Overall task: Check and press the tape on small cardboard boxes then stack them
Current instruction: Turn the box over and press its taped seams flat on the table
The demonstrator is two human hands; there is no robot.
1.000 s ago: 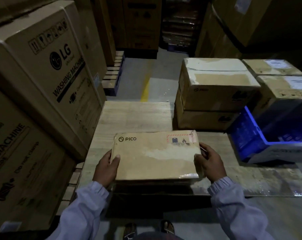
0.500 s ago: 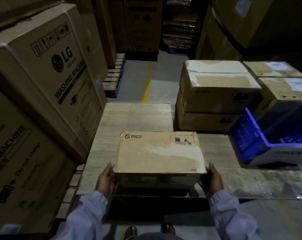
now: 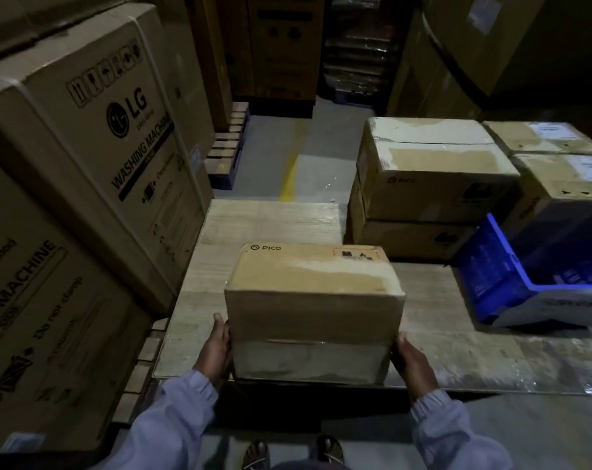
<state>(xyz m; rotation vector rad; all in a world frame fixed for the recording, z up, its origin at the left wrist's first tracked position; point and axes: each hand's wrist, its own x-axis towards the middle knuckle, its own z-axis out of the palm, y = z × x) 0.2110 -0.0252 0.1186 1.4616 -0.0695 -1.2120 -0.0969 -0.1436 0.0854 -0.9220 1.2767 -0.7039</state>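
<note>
A small cardboard PICO box [image 3: 313, 276] sits near the front edge of a pale wooden platform [image 3: 274, 222]. Its near face shows a tape seam [image 3: 321, 341] running across, with a paler band below. My left hand [image 3: 216, 347] lies against the box's lower left side, fingers pointing up along it. My right hand [image 3: 411, 361] presses on the lower right side, its thumb at the front corner and the other fingers hidden behind the box. Further back on the right, two PICO boxes [image 3: 433, 184] stand stacked.
Tall LG washing machine cartons [image 3: 94, 137] wall off the left side. A blue plastic crate [image 3: 511, 286] lies tilted on the platform at the right, with more labelled cartons [image 3: 559, 171] behind it. A floor aisle with a yellow line [image 3: 289, 178] runs ahead.
The box has tipped from leaning toward me to sitting flat, so its near face now shows. Both hands slid from the upper edges down to the lower sides.
</note>
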